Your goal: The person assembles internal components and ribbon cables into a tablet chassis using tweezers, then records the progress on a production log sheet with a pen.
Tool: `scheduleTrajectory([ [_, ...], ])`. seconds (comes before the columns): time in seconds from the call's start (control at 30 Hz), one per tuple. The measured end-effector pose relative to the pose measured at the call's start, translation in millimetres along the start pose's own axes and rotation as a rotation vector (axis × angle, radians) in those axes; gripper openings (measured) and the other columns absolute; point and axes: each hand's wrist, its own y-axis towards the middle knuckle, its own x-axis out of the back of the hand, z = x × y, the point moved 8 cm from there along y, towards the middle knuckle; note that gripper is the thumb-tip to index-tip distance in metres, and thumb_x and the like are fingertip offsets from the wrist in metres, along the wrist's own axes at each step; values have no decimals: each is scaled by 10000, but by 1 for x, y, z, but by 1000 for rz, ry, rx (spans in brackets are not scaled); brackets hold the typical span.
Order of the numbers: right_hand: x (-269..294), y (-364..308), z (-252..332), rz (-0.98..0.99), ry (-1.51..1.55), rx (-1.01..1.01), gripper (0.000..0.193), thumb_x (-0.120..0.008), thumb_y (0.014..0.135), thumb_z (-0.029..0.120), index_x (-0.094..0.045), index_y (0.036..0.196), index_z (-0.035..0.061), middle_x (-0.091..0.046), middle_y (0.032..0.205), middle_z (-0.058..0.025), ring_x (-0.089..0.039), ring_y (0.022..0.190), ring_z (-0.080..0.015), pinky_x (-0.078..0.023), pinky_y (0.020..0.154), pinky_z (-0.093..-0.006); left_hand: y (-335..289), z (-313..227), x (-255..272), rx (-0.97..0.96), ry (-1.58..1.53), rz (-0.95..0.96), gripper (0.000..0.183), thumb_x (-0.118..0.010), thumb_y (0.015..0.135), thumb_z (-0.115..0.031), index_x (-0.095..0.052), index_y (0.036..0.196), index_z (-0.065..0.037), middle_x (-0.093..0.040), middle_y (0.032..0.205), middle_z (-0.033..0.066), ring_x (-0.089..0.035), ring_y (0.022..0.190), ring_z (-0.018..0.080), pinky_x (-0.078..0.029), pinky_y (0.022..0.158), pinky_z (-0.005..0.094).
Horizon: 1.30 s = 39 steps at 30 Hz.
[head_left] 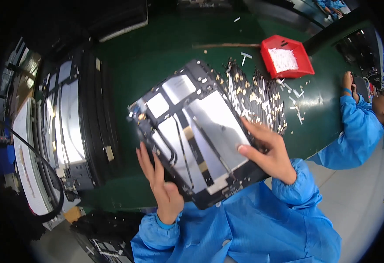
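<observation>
A black tablet frame (216, 118) with silver plates and dark flex cables is held tilted in front of my body. My right hand (268, 153) grips its right edge, the thumb on top of a silver plate and the fingers round the side. Along the lower left edge, my left hand (162, 190) supports the frame with its fingers stretched up the side. Beyond the right edge lies a heap of thin dark cable strips (255, 94) with gold and white ends, partly hidden by the frame.
Several similar frames (71, 118) stand stacked at the left of the green table (157, 57). A red bin (308, 65) of small white pieces sits at the far right, with loose white strips (295, 92) nearby. At the right edge is another person in a blue sleeve (354, 131).
</observation>
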Motion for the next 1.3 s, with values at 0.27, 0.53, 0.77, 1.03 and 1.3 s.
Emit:
scheduleTrajectory([
  [0.27,37,44,33,0,324,-65,506,-646,771,80,-482,1245,11,-421,638,69,-360,608,-27,-324,604,-185,-1,15,3,116,-430,-95,958,-144,784,-738,28,1399,-24,-77,1458,166,-87,1345,296,-53,1080,405],
  [0.53,140,233,49,-275,513,127,525,-688,751,228,-508,1177,-20,-588,996,-54,-589,792,-104,-478,721,-217,-4,21,15,175,-579,-271,850,-212,830,-673,138,1395,-144,-113,1453,166,-98,1344,328,-54,1055,489],
  [0.77,145,370,17,-185,637,104,289,-664,771,150,-591,1008,1,-628,882,-87,-626,728,-182,-530,662,-296,-3,22,16,203,-539,-265,859,-189,818,-691,59,1407,-117,-129,1445,182,-128,1336,328,-77,1050,480],
  [1.03,156,412,2,-356,-299,238,409,-628,781,368,-634,1035,47,-641,979,-135,-621,864,-261,-473,781,-320,-4,20,16,171,-425,-185,782,-146,865,-627,-292,1318,-6,-179,1401,215,-173,1314,330,-139,1061,437],
  [1.3,149,307,100,-387,-824,499,323,-573,821,302,-630,936,5,-637,839,-169,-627,752,-262,-477,683,-342,2,20,12,129,-473,-246,742,-130,893,-580,-437,1211,16,-232,1381,205,-221,1299,317,-170,1064,415],
])
